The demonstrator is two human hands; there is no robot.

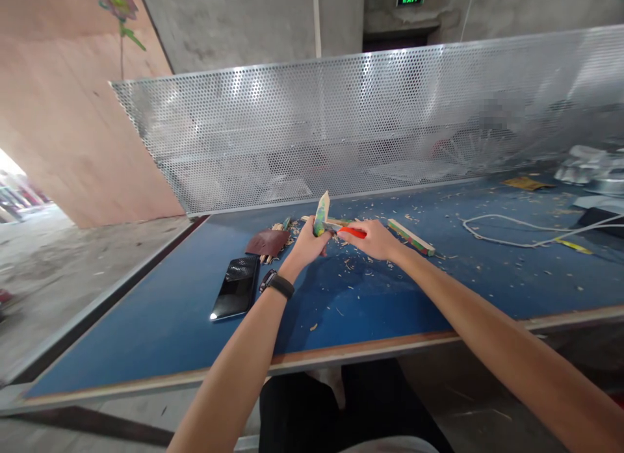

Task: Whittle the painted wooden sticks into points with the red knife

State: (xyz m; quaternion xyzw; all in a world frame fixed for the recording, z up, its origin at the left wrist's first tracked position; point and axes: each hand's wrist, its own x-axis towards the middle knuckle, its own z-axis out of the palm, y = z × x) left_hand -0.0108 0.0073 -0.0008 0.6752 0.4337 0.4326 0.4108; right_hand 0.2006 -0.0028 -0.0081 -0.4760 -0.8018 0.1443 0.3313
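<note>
Left hand (306,246) is clamped round the stick (322,209), upright over the blue table (195,336): pale pointed tip, green-streaked sides. Right hand (375,240) grips the red-handled knife (348,231), blade on the stick (shavings (355,264) lie beneath).

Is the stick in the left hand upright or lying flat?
Upright, leaning slightly: the left hand grips the stick by its lower end, its pointed tip above the fist, clear of the table.
</note>
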